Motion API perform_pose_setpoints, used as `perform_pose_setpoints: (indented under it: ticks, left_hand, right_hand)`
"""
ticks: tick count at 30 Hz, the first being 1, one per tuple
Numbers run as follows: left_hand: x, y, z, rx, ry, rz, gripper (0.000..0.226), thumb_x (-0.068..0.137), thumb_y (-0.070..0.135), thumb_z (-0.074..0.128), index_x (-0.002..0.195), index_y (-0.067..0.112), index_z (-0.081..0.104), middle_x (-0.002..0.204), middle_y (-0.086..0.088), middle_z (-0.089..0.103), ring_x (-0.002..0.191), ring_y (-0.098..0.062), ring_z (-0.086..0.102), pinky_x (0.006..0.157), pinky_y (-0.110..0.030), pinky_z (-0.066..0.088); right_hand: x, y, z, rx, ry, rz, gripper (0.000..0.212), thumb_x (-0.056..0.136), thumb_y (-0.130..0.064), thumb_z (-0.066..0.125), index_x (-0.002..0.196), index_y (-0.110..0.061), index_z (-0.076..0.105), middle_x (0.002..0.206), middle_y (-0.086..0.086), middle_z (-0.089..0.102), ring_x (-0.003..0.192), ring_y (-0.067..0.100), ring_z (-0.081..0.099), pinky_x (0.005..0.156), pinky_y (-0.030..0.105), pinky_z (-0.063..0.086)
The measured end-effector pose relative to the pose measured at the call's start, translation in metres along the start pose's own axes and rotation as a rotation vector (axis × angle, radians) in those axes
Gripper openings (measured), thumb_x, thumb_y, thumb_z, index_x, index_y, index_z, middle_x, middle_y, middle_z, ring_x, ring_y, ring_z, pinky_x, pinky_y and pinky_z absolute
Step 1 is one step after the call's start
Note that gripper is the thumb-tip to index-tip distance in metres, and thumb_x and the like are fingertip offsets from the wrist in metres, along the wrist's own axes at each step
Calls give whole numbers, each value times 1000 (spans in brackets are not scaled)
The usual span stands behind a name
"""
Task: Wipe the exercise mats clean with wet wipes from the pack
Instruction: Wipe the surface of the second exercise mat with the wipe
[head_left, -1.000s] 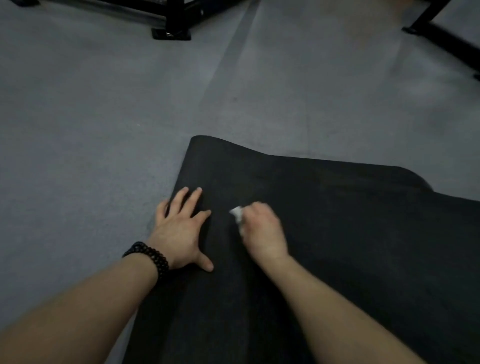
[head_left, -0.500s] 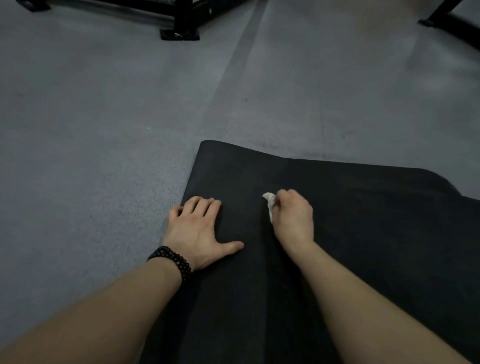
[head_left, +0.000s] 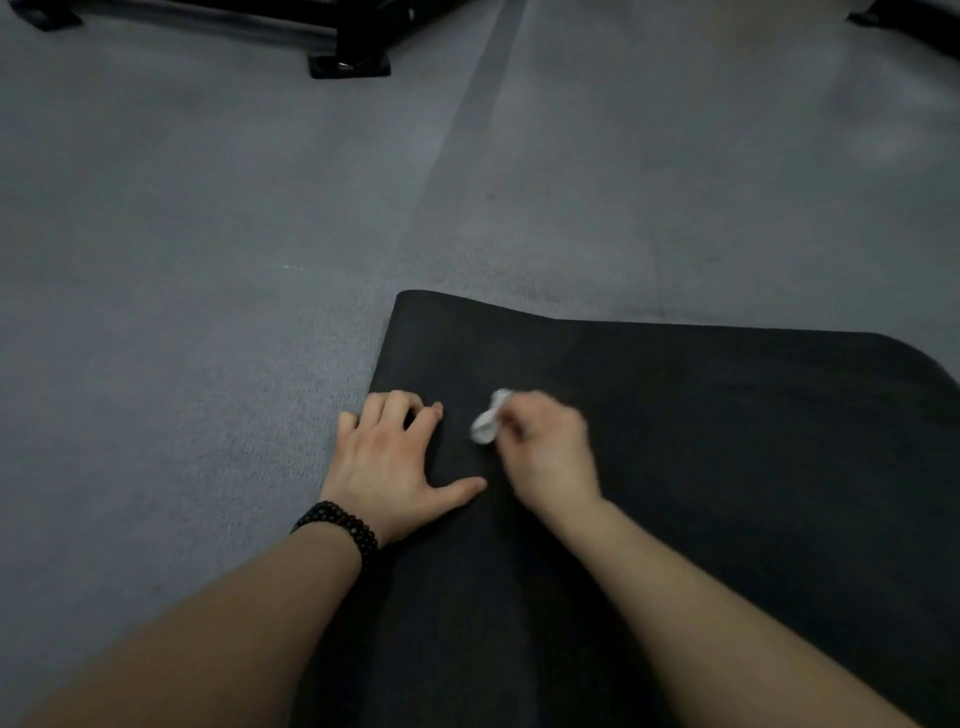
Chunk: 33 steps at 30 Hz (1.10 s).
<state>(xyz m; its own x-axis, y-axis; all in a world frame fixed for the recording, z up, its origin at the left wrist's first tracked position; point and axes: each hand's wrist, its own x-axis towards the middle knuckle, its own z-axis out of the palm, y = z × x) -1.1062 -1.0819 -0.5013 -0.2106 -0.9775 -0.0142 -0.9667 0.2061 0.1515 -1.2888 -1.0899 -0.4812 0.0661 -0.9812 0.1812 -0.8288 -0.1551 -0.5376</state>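
Fingers (head_left: 511, 423) of right hand (head_left: 548, 454) curled around crumpled white wipe (head_left: 487, 423) at frame centre, pressed on black mat (head_left: 727, 441), left hand (head_left: 387, 460) flat beside it, fingers slightly spread, beaded bracelet (head_left: 340, 525) on wrist, grey carpet (head_left: 182, 260) upper left.

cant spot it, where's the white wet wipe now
In the head view, the crumpled white wet wipe is pinched in the right hand, on the black exercise mat.

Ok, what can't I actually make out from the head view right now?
- Wet wipe: motion-blurred, mostly hidden inside the right hand.
- Black mat: cut off by the right and bottom edges, and both forearms cover part of it.
- Wipe pack: not in view.
- Black equipment base: cut off at the top edge.
- Mat cleanliness: too dark to judge.
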Motion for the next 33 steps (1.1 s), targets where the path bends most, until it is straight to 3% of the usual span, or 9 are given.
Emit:
perform_pose_setpoints:
  ticks: [2,4,9,15,20,26,29,31,33]
  left_hand:
    - [-1,-1,6,-36,75,22,95,68,89,40,130,21,64,126,1,52,122,-23,45,89,-42,32]
    - [-1,-3,6,-30,85,36,92,69,89,42,129,22,63,149,-3,44,141,-24,34,103,-48,28]
    - [6,-4,-1,-81,-45,-8,109,64,98,33,148,28,43,171,2,0,156,-18,-15,127,-44,-7]
    - [17,-15,-1,-260,-45,-42,94,62,90,40,134,31,52,166,6,25,156,-13,11,126,-37,9]
    - [22,-29,5,-193,88,-45,89,80,81,35,148,25,45,153,7,47,143,-16,38,111,-44,34]
    - [24,-29,9,-92,49,-6,86,84,79,31,152,29,45,162,3,35,148,-20,26,113,-51,26]
    - [25,-28,6,-125,-8,-7,92,80,84,28,156,32,37,171,3,10,157,-17,1,126,-49,5]
    - [32,-32,0,-159,-34,-8,95,74,87,30,151,33,43,169,4,18,156,-17,8,124,-45,16]
    - [46,-40,-6,-171,-4,13,85,72,85,39,135,31,58,154,1,41,143,-21,33,114,-45,35]
  right_hand:
    - [-6,-15,6,-13,-231,-231,4,82,-11,63,81,-11,67,81,6,63,76,27,62,68,34,53]
    - [9,-4,-2,-134,-202,-351,12,75,-9,73,71,-13,62,72,6,58,67,27,59,57,28,46]
    - [41,48,-22,-241,119,198,5,84,-10,62,79,-10,61,81,9,57,76,32,56,61,33,38]
    - [16,-4,8,-79,-168,-349,14,76,-9,74,71,-12,61,69,6,57,65,27,57,54,29,44]
    - [57,37,-11,-258,59,148,9,89,-15,58,83,-8,61,85,9,57,81,29,55,67,33,38]
    - [44,-12,18,-121,-166,-303,7,80,-11,71,77,-10,65,77,7,60,73,28,59,63,33,50]
    - [74,16,4,-202,37,-20,11,88,-14,66,79,-10,62,78,7,57,74,27,57,63,31,41]
    - [83,23,4,-202,107,252,11,93,-18,57,86,-11,62,85,5,56,82,25,56,68,32,40]
    - [79,1,15,-120,60,166,9,91,-20,57,89,-15,64,89,4,60,83,24,58,70,32,44]
